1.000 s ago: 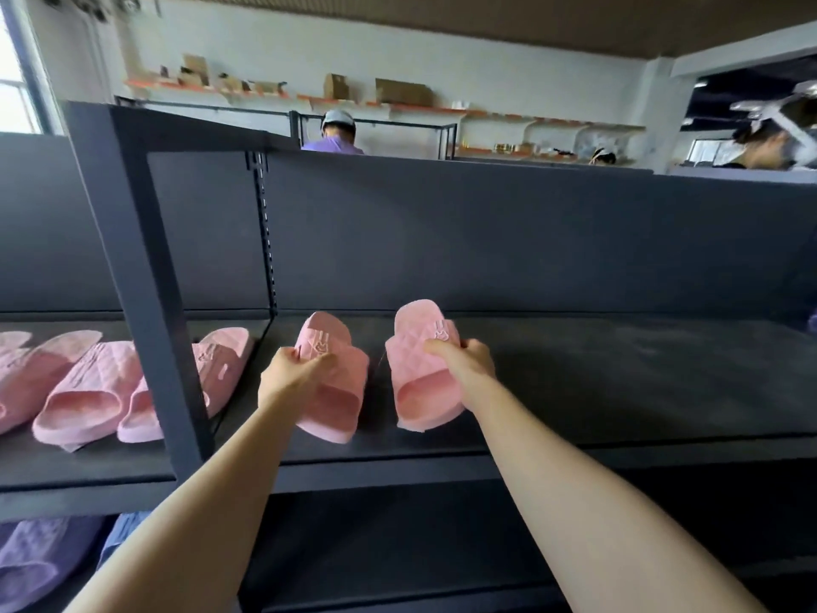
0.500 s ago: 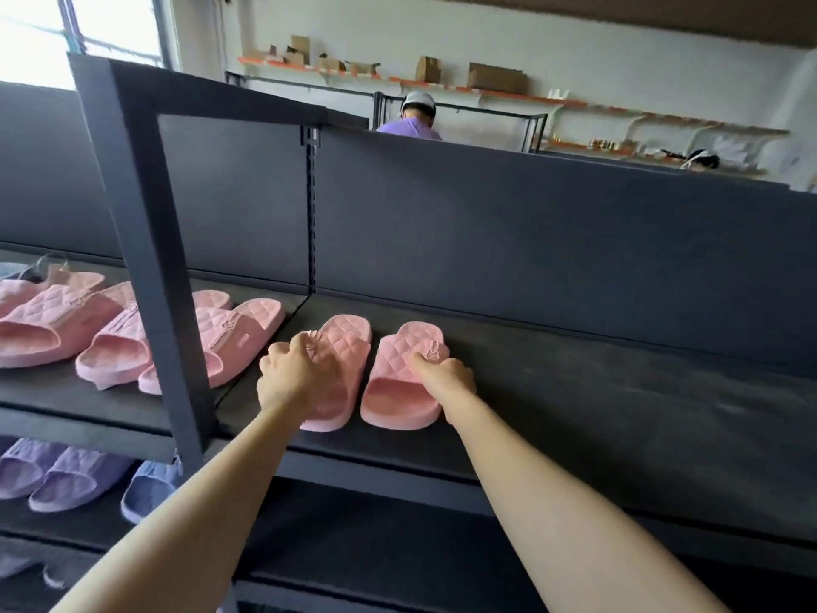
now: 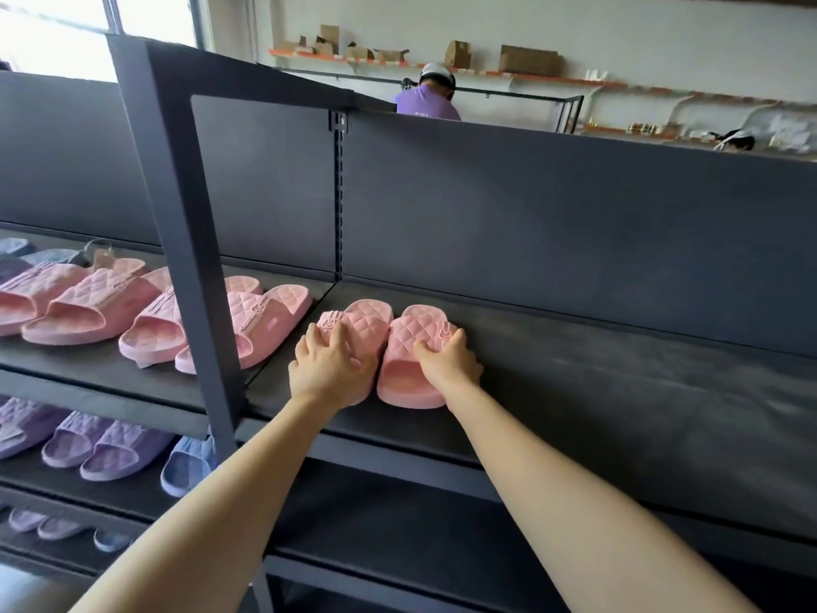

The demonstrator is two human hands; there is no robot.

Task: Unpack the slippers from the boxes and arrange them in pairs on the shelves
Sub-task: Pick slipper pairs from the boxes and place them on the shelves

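Note:
Two pink quilted slippers lie side by side, touching, at the left end of the dark shelf (image 3: 597, 391). My left hand (image 3: 330, 365) lies flat on the left slipper (image 3: 369, 319), its fingers spread over the strap and hiding the slipper's near half. My right hand (image 3: 448, 364) grips the strap of the right slipper (image 3: 404, 384), thumb on top and fingers curled round the outer side. Both soles rest on the shelf board.
A dark upright post (image 3: 190, 258) stands just left of my left arm. Beyond it, several pink slippers (image 3: 252, 323) line the neighbouring shelf. Purple slippers (image 3: 110, 449) and a blue one (image 3: 185, 464) lie one level down. A person (image 3: 426, 99) works behind the back panel.
The two slippers have come down onto the shelf and closed together until they touch. My left hand has flattened on its slipper. The view has shifted right and closer.

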